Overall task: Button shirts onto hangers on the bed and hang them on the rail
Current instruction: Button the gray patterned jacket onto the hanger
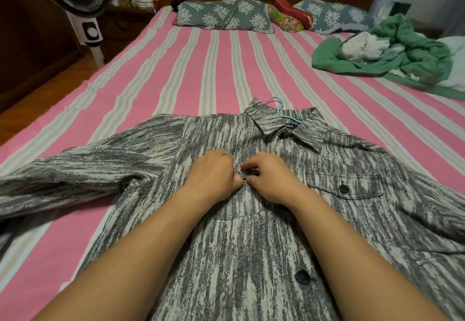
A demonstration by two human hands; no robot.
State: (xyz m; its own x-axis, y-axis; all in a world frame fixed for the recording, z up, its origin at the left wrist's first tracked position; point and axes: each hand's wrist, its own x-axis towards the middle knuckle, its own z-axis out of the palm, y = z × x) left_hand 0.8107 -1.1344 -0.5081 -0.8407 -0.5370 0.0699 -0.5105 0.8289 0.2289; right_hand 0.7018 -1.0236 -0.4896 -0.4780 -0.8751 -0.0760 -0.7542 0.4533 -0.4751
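The shirt (251,220) is lying flat across the bed's (176,69) near edge, hanger (275,104) hook poking from its collar. The left hand (214,177) and right hand (271,177) are both pinching its placket mid-chest, apparently fastening a button. It looks soft and floppy, best gripped beside each buttonhole.

A shirt (251,232) lies on the bed (221,69), hanger (278,108) inside, pillows (224,14) behind, clothes pile (392,53) right
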